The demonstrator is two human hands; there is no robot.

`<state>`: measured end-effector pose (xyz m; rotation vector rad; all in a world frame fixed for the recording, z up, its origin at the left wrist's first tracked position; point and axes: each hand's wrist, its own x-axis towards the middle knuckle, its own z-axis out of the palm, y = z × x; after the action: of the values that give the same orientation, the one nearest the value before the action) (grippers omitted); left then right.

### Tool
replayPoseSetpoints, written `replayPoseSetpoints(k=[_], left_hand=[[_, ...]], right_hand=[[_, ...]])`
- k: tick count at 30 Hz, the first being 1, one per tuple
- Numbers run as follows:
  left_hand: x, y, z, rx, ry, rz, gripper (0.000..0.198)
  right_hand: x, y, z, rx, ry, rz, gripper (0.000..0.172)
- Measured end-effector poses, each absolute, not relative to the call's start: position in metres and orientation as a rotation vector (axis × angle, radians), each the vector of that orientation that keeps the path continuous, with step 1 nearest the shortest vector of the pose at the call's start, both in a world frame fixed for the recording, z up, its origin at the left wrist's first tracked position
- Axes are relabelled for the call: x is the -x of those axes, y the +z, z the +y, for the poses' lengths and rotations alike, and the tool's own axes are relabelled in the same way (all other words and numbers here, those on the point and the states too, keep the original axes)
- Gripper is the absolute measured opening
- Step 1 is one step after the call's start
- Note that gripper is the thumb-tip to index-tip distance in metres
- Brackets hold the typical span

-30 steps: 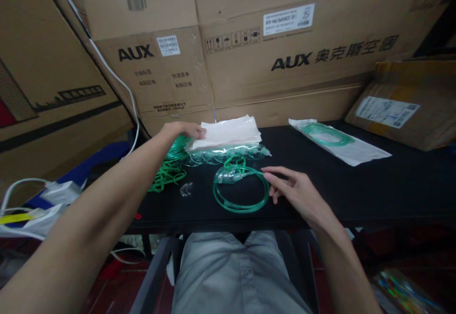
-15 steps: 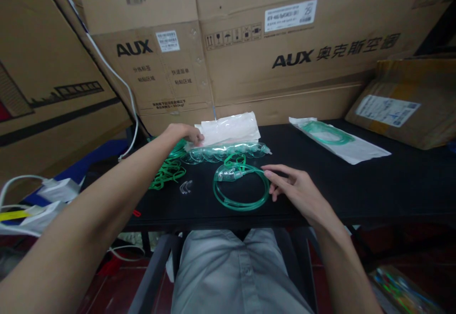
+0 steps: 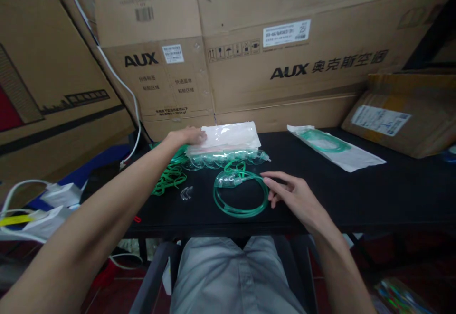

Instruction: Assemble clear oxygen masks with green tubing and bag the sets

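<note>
Head view — I look forward and down from close above the lap (image 3: pixel 235 276), left hand (image 3: pixel 194 136) and right hand (image 3: pixel 290 190) mid-frame, across the table (image 3: pixel 377 195) to cardboard boxes (image 3: pixel 245 86).

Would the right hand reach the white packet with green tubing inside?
Probably yes: the white packet lies farther back and to the right, and I see nothing standing between it and the right hand on the black table. That hand is at the green coil, though.

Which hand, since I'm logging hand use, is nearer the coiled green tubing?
Right. The right hand is at the right edge of the coiled green tubing; the left hand is farther back, at the white packets.
</note>
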<state>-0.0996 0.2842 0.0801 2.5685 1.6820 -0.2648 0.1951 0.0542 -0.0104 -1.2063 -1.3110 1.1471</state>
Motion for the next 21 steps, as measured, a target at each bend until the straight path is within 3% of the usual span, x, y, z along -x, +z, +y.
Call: replayPoseSetpoints(k=[11,16,21], left_hand=[[0.030,0.066,0.287,-2.466,-0.533,1.591,0.102],[0.013,0.068,0.291,-2.453,-0.534,1.610,0.095],[0.016,0.092,0.268,-2.588,-0.279,1.573,0.072]], right_hand=[[-0.194,-0.012,0.055,1.210,1.117,-1.338,0.055],[-0.194,-0.011,0.055,1.203,1.122,-1.333,0.055],[-0.195,-0.015,0.056,1.185,1.109,-1.328,0.053]])
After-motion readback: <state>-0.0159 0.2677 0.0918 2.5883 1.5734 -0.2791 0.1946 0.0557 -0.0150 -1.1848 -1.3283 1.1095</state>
